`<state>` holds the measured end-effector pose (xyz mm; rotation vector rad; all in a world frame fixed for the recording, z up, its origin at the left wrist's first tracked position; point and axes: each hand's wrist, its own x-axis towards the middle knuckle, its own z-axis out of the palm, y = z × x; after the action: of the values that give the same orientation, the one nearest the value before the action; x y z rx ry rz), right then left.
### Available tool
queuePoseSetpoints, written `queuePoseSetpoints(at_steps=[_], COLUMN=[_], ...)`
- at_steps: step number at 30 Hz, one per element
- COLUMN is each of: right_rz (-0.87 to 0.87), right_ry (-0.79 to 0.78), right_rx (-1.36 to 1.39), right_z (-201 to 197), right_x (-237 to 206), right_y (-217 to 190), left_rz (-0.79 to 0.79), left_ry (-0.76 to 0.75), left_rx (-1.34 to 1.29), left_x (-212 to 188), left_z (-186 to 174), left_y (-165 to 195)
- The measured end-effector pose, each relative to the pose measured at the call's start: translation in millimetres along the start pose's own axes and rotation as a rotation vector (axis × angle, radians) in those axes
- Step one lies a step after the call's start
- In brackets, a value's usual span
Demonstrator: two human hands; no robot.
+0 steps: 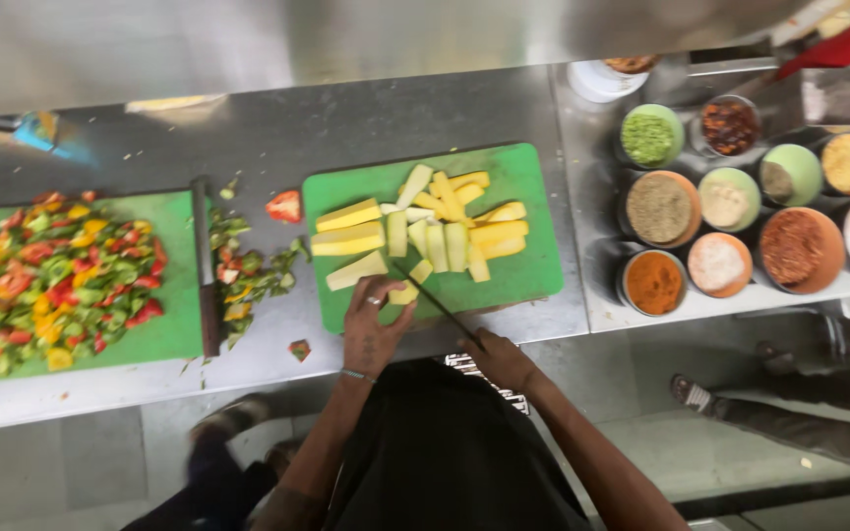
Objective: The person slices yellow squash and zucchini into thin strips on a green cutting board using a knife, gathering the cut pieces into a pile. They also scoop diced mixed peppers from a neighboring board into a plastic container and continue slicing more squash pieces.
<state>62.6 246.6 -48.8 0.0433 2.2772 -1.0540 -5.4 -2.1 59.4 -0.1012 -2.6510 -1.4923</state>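
The left hand [374,329] pins a pale yellow vegetable wedge [406,288] on the green plastic cutting board [514,172] — fingers curled. The right hand [500,360] grips a thin dark-bladed knife [435,300], its blade touching that wedge.

The counter [277,133] is brushed, dully shining metal; the green cutting board [518,177] looks like matt, smooth plastic.

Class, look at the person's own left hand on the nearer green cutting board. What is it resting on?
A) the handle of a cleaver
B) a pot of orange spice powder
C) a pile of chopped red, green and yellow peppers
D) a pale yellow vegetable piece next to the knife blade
D: the left hand presses a yellow piece on the green cutting board, while the right hand holds the knife against it.
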Motion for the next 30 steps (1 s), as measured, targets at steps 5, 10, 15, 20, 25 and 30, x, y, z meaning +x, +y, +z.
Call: queuePoseSetpoints(at_steps=[5,10,15,20,25,30], right_rz=[0.267,0.314,0.234,0.211,0.234,0.190], right_ry=[-0.318,-0.289,-0.131,0.087,0.185,0.262], right_rx=[0.469,0.613,0.587,0.449,0.513,0.517], right_z=[-45.7,-56.0,-47.9,-60.3,-81.8,-92.3], right_x=[-10.4,-28.8,-42.8,-53.1,-57.7,-61.7], right_y=[-15.7,-31.0,-50.4,-74.2,-95.9,-91.5], left_rz=[-0.064,-0.199,-0.137,-0.018,-0.054,-0.101], left_ry=[0.085,0.139,0.084,-0.036,-0.575,-0.892], left_rx=[-0.071,-0.076,0.236,0.458,0.721,0.938], left_x=[-12.2,-32.0,-44.4,-6.6,76.1,101.1], left_z=[10.8,11.4,-4.2,-36.6,-70.7,-76.5], left_y=[-1.5,-26.7,-36.4,-24.8,-27.6,-26.6])
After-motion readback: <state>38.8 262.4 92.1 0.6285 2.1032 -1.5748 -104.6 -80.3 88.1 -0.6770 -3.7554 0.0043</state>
